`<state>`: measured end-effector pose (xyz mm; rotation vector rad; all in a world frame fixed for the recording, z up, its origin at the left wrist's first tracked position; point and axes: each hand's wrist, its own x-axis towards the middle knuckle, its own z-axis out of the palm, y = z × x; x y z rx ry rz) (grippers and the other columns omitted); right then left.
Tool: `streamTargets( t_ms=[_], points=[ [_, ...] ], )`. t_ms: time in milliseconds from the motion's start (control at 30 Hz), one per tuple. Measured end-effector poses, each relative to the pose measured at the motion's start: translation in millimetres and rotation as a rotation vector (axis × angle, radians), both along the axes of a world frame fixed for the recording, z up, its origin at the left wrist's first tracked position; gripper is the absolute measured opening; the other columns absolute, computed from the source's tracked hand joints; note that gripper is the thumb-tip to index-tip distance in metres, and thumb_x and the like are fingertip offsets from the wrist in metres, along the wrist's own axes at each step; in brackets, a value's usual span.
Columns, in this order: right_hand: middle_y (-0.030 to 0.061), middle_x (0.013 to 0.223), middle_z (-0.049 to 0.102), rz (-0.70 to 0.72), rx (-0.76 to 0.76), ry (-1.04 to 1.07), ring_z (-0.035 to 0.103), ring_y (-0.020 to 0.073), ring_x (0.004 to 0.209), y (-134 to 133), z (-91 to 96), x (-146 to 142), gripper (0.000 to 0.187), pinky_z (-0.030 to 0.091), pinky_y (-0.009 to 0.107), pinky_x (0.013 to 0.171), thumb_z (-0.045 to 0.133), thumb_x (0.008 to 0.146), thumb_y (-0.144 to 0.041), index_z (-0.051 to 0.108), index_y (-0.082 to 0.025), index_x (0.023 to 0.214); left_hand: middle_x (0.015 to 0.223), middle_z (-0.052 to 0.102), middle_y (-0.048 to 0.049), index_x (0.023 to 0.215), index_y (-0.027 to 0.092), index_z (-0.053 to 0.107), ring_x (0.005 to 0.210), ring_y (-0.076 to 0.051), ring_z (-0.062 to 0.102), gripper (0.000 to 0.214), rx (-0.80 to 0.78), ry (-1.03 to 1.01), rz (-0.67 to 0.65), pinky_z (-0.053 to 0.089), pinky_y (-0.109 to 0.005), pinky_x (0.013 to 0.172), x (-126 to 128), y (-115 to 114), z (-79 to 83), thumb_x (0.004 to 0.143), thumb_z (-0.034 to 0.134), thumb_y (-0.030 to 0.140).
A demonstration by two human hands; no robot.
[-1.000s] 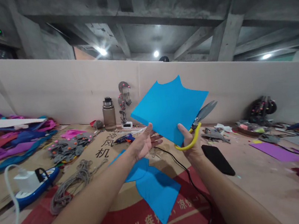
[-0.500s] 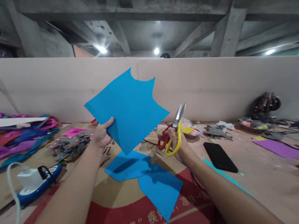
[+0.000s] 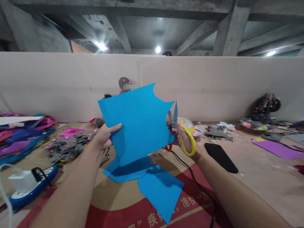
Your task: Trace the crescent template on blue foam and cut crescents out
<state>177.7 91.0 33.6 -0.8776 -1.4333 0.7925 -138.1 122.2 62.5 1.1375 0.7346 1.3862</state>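
My left hand (image 3: pixel 106 136) grips the left edge of a blue sheet (image 3: pixel 139 125), thumb in front and the other fingers behind it. The sheet is held up above the table, and curved notches are cut into its right side. In my right hand (image 3: pixel 185 143) are scissors (image 3: pixel 187 139) with one yellow and one red handle. Their blades stand apart and point upward at the sheet's right edge, partly hidden by it. Below, two cut blue pieces (image 3: pixel 161 188) lie on red and brown printed cardboard (image 3: pixel 122 221), one partly under the other.
A black phone (image 3: pixel 220 157) lies right of my right arm, near a purple sheet (image 3: pixel 278 149). At left are a blue-and-white power strip (image 3: pixel 34 188), grey pieces with pins (image 3: pixel 69 145) and coloured scraps (image 3: pixel 10 141). A pale partition (image 3: pixel 58 82) stands behind.
The blue sheet has turned and come down to the right, nearer the scissors. The scissor blades have spread apart and now meet the sheet's right edge.
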Motion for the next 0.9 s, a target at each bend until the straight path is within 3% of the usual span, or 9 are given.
streamTargets(
  t_ms=[167, 400, 633, 900],
  points=[
    [0.0007, 0.069, 0.059, -0.092, 0.007, -0.080, 0.059, 0.0204, 0.066, -3.2, -1.2, 1.5, 0.047, 0.051, 0.031, 0.058, 0.058, 0.084, -0.070, 0.063, -0.025, 0.093, 0.133, 0.067, -0.0163, 0.126, 0.024, 0.065, 0.116, -0.040, 0.067, 0.074, -0.005, 0.012, -0.023, 0.061, -0.054, 0.089, -0.1, 2.6, -2.9, 0.058, 0.093, 0.030],
    [0.0036, 0.084, 0.064, -0.146, 0.118, -0.229, 0.060, 0.0224, 0.083, -22.4, 12.9, -2.3, 0.040, 0.051, 0.034, 0.081, 0.050, 0.094, -0.061, 0.061, -0.024, 0.084, 0.134, 0.066, -0.0163, 0.131, 0.026, 0.063, 0.115, -0.039, 0.067, 0.082, -0.010, 0.012, -0.004, 0.060, -0.055, 0.090, 5.8, -2.6, -0.1, 0.054, 0.095, 0.026],
    [0.0044, 0.086, 0.065, -0.204, 0.183, -0.256, 0.059, 0.0216, 0.084, -13.2, 10.3, -3.2, 0.045, 0.048, 0.033, 0.086, 0.045, 0.095, -0.062, 0.063, -0.022, 0.083, 0.131, 0.068, -0.0188, 0.128, 0.024, 0.065, 0.112, -0.040, 0.068, 0.082, -0.016, 0.034, -0.025, 0.060, -0.055, 0.090, 5.0, -6.6, 3.8, 0.052, 0.096, 0.028],
    [0.0016, 0.066, 0.059, -0.198, 0.110, -0.173, 0.054, 0.0171, 0.062, -13.1, 9.8, -3.5, 0.048, 0.046, 0.030, 0.061, 0.053, 0.088, -0.067, 0.056, -0.022, 0.073, 0.122, 0.072, -0.0188, 0.119, 0.020, 0.068, 0.113, -0.043, 0.068, 0.078, -0.018, 0.043, 0.012, 0.062, -0.054, 0.085, 3.7, -8.9, 4.9, 0.046, 0.097, 0.030]
  ],
)
